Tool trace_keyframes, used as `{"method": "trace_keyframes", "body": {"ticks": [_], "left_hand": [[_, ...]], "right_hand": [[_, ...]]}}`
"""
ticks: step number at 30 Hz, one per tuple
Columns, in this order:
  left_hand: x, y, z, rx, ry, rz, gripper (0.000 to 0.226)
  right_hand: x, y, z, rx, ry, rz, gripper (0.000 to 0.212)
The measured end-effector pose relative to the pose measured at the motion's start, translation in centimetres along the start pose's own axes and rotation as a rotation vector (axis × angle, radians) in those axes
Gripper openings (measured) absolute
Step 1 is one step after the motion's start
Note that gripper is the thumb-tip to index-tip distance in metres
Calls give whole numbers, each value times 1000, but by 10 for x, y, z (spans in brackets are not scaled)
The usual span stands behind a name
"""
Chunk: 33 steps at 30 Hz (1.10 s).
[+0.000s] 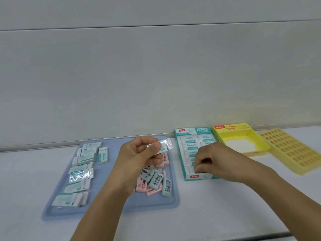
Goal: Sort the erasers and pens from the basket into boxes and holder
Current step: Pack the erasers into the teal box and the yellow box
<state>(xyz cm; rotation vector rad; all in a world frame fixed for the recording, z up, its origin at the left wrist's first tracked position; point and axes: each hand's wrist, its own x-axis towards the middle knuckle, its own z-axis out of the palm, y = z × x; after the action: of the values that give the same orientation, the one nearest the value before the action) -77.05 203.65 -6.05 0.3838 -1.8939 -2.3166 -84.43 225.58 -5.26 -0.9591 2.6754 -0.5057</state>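
My left hand is raised over the blue tray and grips a clear-wrapped white-and-teal eraser. My right hand reaches into the near end of the teal eraser box, fingertips pinched on a wrapped eraser in the box's front row. Several wrapped white erasers lie along the tray's left side. A heap of small pink and pale-green erasers sits at the tray's right, partly hidden by my left wrist.
A yellow box with a white bottom stands right of the teal box. Further right a yellow grid insert lies tilted on the white table. A grey wall runs close behind everything.
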Motion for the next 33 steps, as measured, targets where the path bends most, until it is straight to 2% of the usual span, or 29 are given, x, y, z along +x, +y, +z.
{"method": "trace_keyframes", "body": {"ticks": [4,6,9,11,13,15,17,19,22,23,25,27,29,30,33], "left_hand": [[-2,-4,3,-7,-35,-28,10],[-5,-4,5,-22,-72,-49,16],[-8,-3,8,-53,-108,-60,21],[-9,-3,14,-98,-120,-61,23],[-11,-5,22,-169,-136,-65,23],[-13,-6,32,-208,-146,-27,21],[-14,-7,41,-174,-135,45,19],[-13,-6,48,-172,-163,62,20],[-11,-3,59,-96,-200,31,16],[-10,-4,62,42,-199,50,14],[-8,-14,63,517,-187,182,17],[-11,-25,59,997,-231,395,29],[-14,-34,56,1246,-339,528,40],[-16,-38,56,1318,-379,543,40],[-19,-42,56,1379,-377,550,41]], "right_hand": [[7,-3,6,-88,35,45,8],[6,-5,6,-12,136,61,11],[1,-12,3,507,349,73,13],[-3,-21,2,817,323,55,11],[-5,-27,4,987,318,31,15],[-5,-28,7,1141,370,36,10],[-7,-27,9,1322,366,41,18],[-13,-25,6,1369,372,0,23],[-21,-19,-8,1063,525,-31,16],[-23,-15,-15,910,580,-20,10],[-29,-4,-28,527,605,14,5],[-36,4,-33,51,455,92,7],[-38,6,-28,-376,262,138,9],[-36,7,-23,-488,199,117,11],[-29,5,-15,-526,71,76,11]]}}
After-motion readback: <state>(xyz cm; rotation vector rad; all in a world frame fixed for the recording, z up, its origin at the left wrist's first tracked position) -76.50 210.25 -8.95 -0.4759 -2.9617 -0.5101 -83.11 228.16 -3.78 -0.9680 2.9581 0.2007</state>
